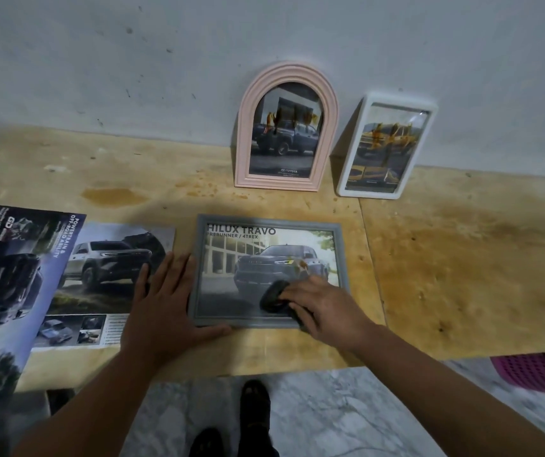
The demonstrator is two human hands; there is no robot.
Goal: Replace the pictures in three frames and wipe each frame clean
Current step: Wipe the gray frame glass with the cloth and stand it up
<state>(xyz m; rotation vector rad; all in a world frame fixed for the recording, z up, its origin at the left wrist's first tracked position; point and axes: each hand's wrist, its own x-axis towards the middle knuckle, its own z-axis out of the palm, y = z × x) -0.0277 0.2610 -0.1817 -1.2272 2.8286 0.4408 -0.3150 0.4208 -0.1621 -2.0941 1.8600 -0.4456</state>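
Observation:
A grey rectangular frame [266, 222] lies flat on the wooden table [462, 265], holding a picture of a dark pickup truck. My left hand [169, 308] rests flat against the frame's left edge, thumb along its front edge. My right hand [324, 308] presses a dark balled-up cloth [272, 296] on the glass near the frame's front right part. A pink arched frame [286, 127] and a white rectangular frame [388, 146] stand leaning against the wall at the back, each with a truck picture.
Brochure pages with car pictures [33, 285] lie spread on the table's left side, reaching past its front edge. A pink basket [528, 372] sits on the floor under the table's right end. My feet [254, 404] stand on a marble-patterned floor.

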